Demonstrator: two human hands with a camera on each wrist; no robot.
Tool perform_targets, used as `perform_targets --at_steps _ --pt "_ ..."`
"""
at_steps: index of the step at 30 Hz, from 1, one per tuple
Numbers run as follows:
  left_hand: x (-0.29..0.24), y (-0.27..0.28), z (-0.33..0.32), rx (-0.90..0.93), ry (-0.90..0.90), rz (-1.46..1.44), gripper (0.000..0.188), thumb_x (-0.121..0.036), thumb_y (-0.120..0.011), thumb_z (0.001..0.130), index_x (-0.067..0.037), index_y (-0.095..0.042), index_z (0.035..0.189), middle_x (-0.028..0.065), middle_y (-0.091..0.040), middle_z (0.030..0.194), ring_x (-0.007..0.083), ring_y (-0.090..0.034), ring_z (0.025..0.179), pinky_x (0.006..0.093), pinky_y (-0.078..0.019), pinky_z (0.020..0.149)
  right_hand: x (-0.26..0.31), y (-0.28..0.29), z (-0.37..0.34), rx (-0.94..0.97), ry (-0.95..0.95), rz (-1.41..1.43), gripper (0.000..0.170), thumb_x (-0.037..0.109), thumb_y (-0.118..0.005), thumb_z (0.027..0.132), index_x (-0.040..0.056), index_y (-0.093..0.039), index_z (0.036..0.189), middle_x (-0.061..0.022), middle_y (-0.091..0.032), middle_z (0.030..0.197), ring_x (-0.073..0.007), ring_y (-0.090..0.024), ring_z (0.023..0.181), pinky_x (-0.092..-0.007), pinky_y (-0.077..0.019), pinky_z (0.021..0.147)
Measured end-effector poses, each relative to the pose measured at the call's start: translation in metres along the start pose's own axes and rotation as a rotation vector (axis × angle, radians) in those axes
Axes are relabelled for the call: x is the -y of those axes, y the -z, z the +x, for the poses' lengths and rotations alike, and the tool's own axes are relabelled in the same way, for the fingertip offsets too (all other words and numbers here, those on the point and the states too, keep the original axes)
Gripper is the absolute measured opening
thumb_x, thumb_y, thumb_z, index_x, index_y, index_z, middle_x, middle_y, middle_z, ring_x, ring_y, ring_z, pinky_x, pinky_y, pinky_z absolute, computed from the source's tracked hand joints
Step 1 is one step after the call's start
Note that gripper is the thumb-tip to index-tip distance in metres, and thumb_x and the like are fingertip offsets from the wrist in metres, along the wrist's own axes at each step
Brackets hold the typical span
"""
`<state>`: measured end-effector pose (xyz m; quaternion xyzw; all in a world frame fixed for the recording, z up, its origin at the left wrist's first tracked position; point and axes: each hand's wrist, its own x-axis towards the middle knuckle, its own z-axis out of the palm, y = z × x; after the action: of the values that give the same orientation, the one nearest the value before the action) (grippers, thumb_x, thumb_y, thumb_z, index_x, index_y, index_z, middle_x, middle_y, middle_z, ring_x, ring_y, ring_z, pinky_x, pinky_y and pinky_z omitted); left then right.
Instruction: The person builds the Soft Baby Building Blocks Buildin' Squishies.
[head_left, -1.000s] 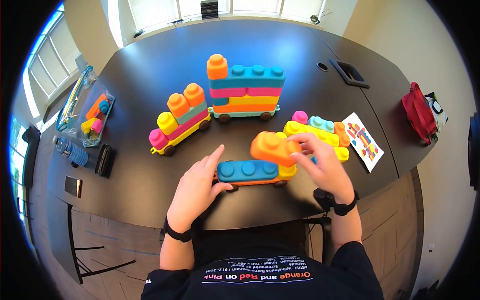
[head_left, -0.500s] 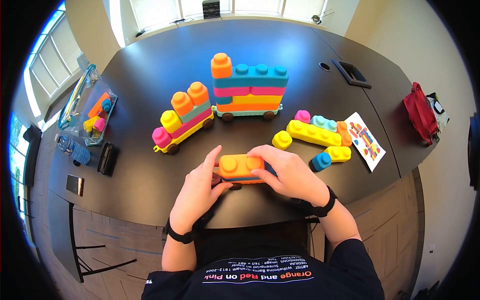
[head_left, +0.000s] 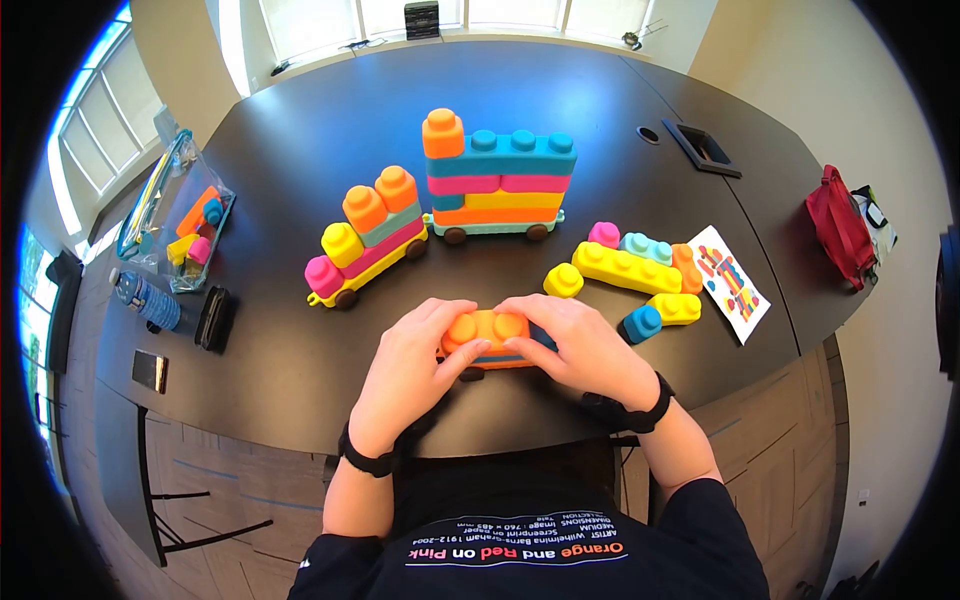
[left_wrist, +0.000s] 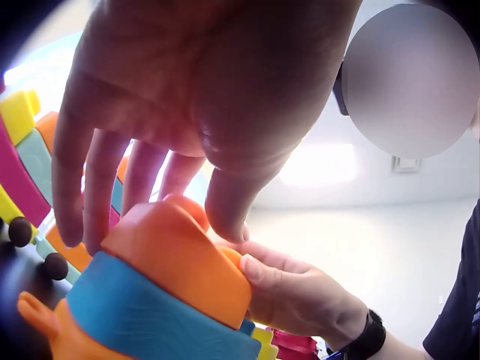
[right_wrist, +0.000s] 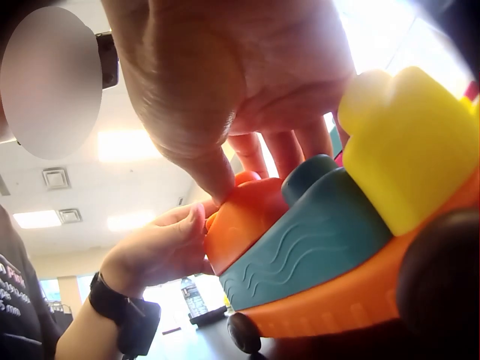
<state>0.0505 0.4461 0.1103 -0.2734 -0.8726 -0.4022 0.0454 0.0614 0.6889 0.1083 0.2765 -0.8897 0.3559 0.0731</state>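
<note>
An orange two-stud block (head_left: 486, 329) sits on the left part of a long blue block (right_wrist: 319, 229), which rests on an orange wheeled base (right_wrist: 337, 315). My left hand (head_left: 415, 350) grips the orange block's left side, thumb in front and fingers behind. Gripping its right side the same way is my right hand (head_left: 580, 345), the two thumbs almost meeting. In the right wrist view, a yellow block (right_wrist: 416, 154) stands on the base beyond the blue one; my right hand hides it from the head view.
Behind are a yellow-based block wagon (head_left: 375, 250) and a taller teal-based one (head_left: 500, 190). Loose blocks, including a long yellow one (head_left: 625, 267), lie right, beside a printed sheet (head_left: 730, 285). Left are a clear bag (head_left: 165, 215), a water bottle (head_left: 145, 300) and a black case (head_left: 214, 318).
My right hand has carried the orange block leftward and down onto the blue block's left part. My left hand, earlier beside the wagon's left end, has moved in and now grips it too.
</note>
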Motion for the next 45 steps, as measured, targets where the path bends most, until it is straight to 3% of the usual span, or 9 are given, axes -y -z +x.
perform_targets --at_steps 2,9,11,20,27,33,35,39,45 --pt "0.0 -0.003 0.0 -0.02 0.006 -0.005 0.038 -0.019 -0.08 0.092 -0.002 -0.068 0.124 0.0139 -0.069 0.106 0.0291 -0.07 0.094 0.0357 -0.0583 0.084 -0.005 0.014 -0.001 -0.026 0.124 -0.112 0.034 0.023 -0.074 0.095 0.0062 -0.067 0.124 -0.0149 -0.073 0.113 -0.0356 -0.07 0.102 -0.0433 -0.0557 0.085" --pt "0.004 0.0 -0.001 -0.002 0.066 -0.029 0.036 -0.021 -0.08 0.093 -0.003 -0.068 0.122 0.0134 -0.069 0.105 0.0299 -0.069 0.091 0.0352 -0.057 0.079 -0.079 0.098 -0.043 -0.359 -0.38 -0.523 0.037 0.028 -0.079 0.092 0.0045 -0.071 0.119 -0.0161 -0.075 0.11 -0.0358 -0.072 0.1 -0.0433 -0.0571 0.087" --pt "0.003 0.001 -0.001 0.008 0.067 -0.027 0.036 -0.021 -0.08 0.093 -0.003 -0.068 0.122 0.0136 -0.069 0.105 0.0301 -0.069 0.091 0.0352 -0.0571 0.08 -0.1 0.116 -0.061 -0.289 -0.59 -0.765 0.037 0.032 -0.079 0.091 0.0037 -0.072 0.114 -0.0153 -0.075 0.114 -0.0348 -0.073 0.102 -0.0427 -0.0576 0.088" --pt "0.006 -0.004 -0.001 -0.007 0.035 -0.015 0.038 -0.026 -0.079 0.093 -0.006 -0.067 0.123 0.0127 -0.068 0.104 0.0317 -0.069 0.091 0.0377 -0.0565 0.08 -0.155 0.134 -0.082 -0.244 -1.022 -0.761 0.033 0.033 -0.085 0.082 0.0047 -0.072 0.093 -0.0159 -0.077 0.088 -0.0347 -0.075 0.087 -0.0436 -0.0583 0.078" --pt "0.004 -0.003 -0.002 -0.011 0.047 -0.019 0.037 -0.031 -0.078 0.093 -0.009 -0.068 0.121 0.0109 -0.068 0.102 0.0326 -0.069 0.091 0.0406 -0.0562 0.079 -0.171 0.133 -0.088 -0.283 -1.02 -0.78 0.03 0.029 -0.084 0.082 0.0033 -0.071 0.089 -0.0182 -0.076 0.087 -0.0361 -0.074 0.085 -0.0445 -0.0584 0.078" --pt "0.005 -0.004 -0.002 -0.02 0.037 0.002 0.038 -0.033 -0.078 0.094 -0.01 -0.068 0.122 0.0102 -0.068 0.103 0.0322 -0.069 0.091 0.0402 -0.0565 0.079 -0.128 0.133 -0.07 -0.612 -0.932 -0.747 0.026 0.024 -0.08 0.085 0.0012 -0.07 0.093 -0.0202 -0.076 0.092 -0.0357 -0.076 0.089 -0.0422 -0.0594 0.08" --pt "0.005 -0.005 -0.002 -0.02 0.041 0.012 0.038 -0.033 -0.077 0.094 -0.01 -0.068 0.122 0.0097 -0.068 0.103 0.0318 -0.069 0.091 0.0401 -0.0565 0.078 -0.106 0.125 -0.06 -0.752 -0.513 -0.454 0.023 0.017 -0.078 0.087 -0.0006 -0.069 0.1 -0.0174 -0.077 0.095 -0.0316 -0.078 0.095 -0.0391 -0.0603 0.082" --pt "0.002 -0.005 -0.002 -0.014 0.059 0.024 0.037 -0.034 -0.077 0.094 -0.011 -0.068 0.122 0.0086 -0.068 0.102 0.0306 -0.069 0.09 0.04 -0.0565 0.077 -0.066 0.096 -0.05 -0.435 -0.19 0.145 0.026 0.006 -0.076 0.085 -0.0008 -0.071 0.109 -0.0104 -0.077 0.107 -0.022 -0.077 0.099 -0.0356 -0.0626 0.088" --pt "0.003 -0.005 -0.002 -0.022 0.048 0.03 0.037 -0.034 -0.077 0.094 -0.011 -0.068 0.122 0.0083 -0.068 0.101 0.03 -0.069 0.089 0.0396 -0.0563 0.077 -0.035 0.066 -0.039 -0.165 -0.086 0.171 0.03 0.003 -0.076 0.083 -0.0003 -0.071 0.111 -0.0098 -0.076 0.11 -0.0189 -0.075 0.099 -0.0325 -0.0625 0.089"
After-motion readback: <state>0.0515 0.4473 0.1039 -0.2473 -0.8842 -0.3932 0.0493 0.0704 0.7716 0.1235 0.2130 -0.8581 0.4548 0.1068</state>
